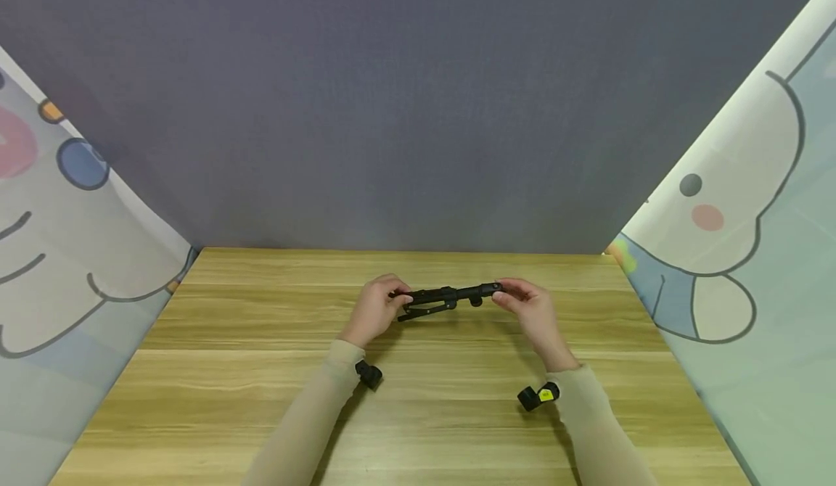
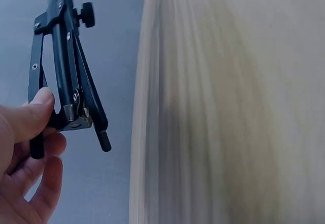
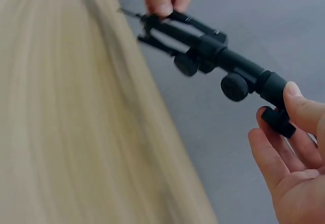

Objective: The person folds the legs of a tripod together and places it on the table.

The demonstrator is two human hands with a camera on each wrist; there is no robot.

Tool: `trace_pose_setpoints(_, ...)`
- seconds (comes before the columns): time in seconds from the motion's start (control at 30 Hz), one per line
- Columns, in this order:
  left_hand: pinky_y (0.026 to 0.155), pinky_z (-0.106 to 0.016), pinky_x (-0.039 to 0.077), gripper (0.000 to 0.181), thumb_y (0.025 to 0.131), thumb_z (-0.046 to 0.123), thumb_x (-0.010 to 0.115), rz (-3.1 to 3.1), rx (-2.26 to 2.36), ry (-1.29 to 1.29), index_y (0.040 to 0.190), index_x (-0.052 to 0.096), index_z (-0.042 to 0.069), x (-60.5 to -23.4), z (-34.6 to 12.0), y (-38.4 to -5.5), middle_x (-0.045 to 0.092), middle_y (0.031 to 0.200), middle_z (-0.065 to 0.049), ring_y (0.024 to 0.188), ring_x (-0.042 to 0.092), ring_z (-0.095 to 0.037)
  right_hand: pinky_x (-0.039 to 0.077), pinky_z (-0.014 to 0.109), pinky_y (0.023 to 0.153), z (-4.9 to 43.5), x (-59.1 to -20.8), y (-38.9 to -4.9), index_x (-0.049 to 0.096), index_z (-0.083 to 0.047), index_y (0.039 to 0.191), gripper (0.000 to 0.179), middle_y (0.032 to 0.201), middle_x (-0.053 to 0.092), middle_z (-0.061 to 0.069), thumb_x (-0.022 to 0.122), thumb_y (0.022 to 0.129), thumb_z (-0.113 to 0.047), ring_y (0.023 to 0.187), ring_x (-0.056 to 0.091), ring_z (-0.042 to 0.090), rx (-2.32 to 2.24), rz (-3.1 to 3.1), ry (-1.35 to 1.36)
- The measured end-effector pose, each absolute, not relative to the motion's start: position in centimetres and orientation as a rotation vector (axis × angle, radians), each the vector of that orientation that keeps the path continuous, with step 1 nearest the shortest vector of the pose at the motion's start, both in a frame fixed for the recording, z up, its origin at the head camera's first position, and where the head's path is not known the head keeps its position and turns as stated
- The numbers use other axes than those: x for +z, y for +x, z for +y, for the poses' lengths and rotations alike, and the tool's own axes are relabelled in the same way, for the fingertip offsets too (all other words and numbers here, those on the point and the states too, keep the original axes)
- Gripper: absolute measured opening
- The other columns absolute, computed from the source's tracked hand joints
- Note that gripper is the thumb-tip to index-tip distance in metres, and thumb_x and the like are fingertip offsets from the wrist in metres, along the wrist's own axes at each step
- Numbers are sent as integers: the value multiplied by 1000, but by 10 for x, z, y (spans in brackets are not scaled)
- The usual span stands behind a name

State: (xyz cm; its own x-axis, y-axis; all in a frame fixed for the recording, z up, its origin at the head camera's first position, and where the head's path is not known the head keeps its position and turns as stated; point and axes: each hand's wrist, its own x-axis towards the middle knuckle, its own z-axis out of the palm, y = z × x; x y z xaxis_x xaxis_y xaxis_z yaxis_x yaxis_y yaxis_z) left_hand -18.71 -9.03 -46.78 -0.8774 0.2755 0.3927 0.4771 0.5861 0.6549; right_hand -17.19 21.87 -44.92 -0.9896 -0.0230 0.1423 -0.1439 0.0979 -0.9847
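Note:
A small black tripod (image 1: 451, 294) is held sideways over the table, between both hands. My left hand (image 1: 380, 306) pinches one of its legs near the foot end; in the left wrist view the thumb (image 2: 38, 113) lies against that leg (image 2: 36, 74), and the other legs stand slightly spread. My right hand (image 1: 530, 312) grips the head end between thumb and fingers, close to a small black bracket (image 3: 278, 121). Two round knobs, one of them the larger knob (image 3: 234, 86), stick out from the tripod's column (image 3: 242, 65) in the right wrist view.
Beneath the hands lies a wood-grain table (image 1: 457, 421). A dark grey panel (image 1: 405, 109) rises behind its far edge. Panels with cartoon figures flank it at left (image 1: 72, 254) and right (image 1: 738, 203). Each wrist carries a small black camera, such as the right one (image 1: 537, 397).

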Motion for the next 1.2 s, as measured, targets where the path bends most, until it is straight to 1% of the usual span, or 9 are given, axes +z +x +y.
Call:
trace_pose_setpoints(0.17,70,-27,56,5,90,13,74,-2546,-1266,-624,96,74,14,-467,-100,-190,66,95,6,82,64,-10,57,35,79,218,-461,-176,71,6,114,29,104,70,16,77,88,-7,86,67,11,1901,-2353,212)
trace_pose_setpoints(0.27,72,-27,57,5,90,13,74,-2550,-1309,-621,95,74,14,-467,-104,-191,66,96,6,84,64,-10,57,37,79,216,-466,-179,71,6,112,26,105,70,20,75,87,-2,88,67,18,1872,-2380,240)
trace_pose_setpoints(0.33,72,-27,57,5,90,14,73,-2561,-1322,-616,95,74,14,-468,-106,-193,65,95,7,84,64,-10,57,39,80,214,-470,-181,71,7,111,25,104,70,21,74,87,2,91,68,25,1867,-2400,246)
trace_pose_setpoints(0.43,73,-29,56,5,90,14,74,-2575,-1340,-608,95,75,15,-469,-110,-195,65,94,7,83,63,-10,57,35,79,211,-476,-184,71,7,110,24,103,72,19,74,86,5,92,69,29,1842,-2443,242)
trace_pose_setpoints(0.57,73,-32,56,5,90,14,74,-2586,-1362,-596,95,75,16,-470,-114,-198,64,93,9,82,62,-10,56,25,73,206,-484,-186,72,6,108,24,102,72,17,76,85,2,88,69,18,1856,-2473,196)
trace_pose_setpoints(0.67,73,-32,55,6,90,15,75,-2597,-1363,-589,95,76,18,-473,-116,-200,64,93,10,83,61,-9,55,22,71,205,-488,-187,73,6,108,25,104,72,18,77,85,0,87,68,13,1883,-2473,160)
trace_pose_setpoints(0.73,72,-32,54,6,90,15,75,-2611,-1365,-583,95,76,18,-475,-117,-201,64,93,10,82,60,-9,55,22,72,204,-489,-187,73,5,109,25,106,71,17,78,85,-1,88,67,13,1892,-2479,132)
trace_pose_setpoints(0.97,57,-31,52,6,90,15,74,-2686,-1442,-519,95,76,19,-481,-119,-203,63,93,8,67,58,-14,52,18,77,202,-496,-190,73,3,112,29,110,71,16,79,85,-6,95,66,12,1873,-2534,76)
trace_pose_setpoints(1.2,58,-34,52,9,91,16,74,-2744,-1508,-454,98,75,22,-482,-119,-200,63,98,7,68,58,-17,52,18,78,200,-485,-184,68,10,116,31,113,69,21,75,87,0,95,65,12,1890,-2551,115)
